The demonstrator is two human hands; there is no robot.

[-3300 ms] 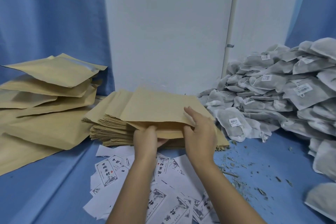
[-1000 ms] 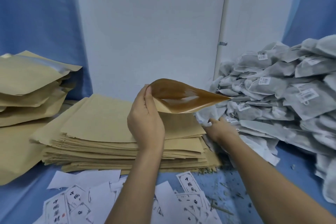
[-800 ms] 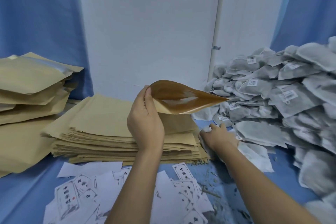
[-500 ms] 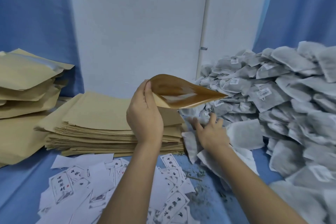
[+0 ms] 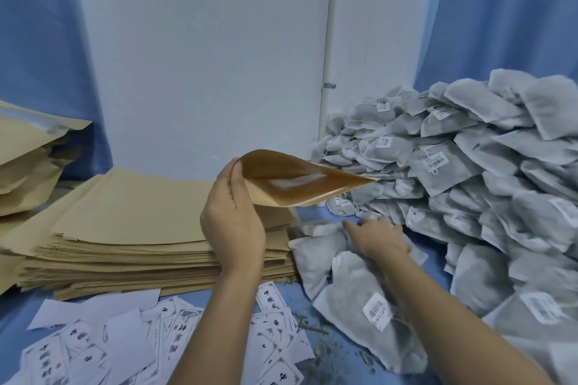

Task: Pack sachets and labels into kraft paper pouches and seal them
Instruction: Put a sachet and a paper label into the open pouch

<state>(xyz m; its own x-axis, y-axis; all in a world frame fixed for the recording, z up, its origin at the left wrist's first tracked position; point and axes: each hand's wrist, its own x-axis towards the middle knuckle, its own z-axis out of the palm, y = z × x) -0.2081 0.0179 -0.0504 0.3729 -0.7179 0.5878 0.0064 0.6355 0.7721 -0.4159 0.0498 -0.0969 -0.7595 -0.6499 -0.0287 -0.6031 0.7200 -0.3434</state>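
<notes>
Two blue curtains are hung behind the blue table. At centre a kraft pouch is gripped by the left hand; sachets at 4 o'clock are touched by the open-fingered right hand.

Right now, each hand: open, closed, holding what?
Left hand: grip closed on the opened kraft paper pouch, at the edge of its mouth.
Right hand: palm down on loose sachets, fingers blurred; grip cannot be told.
</notes>
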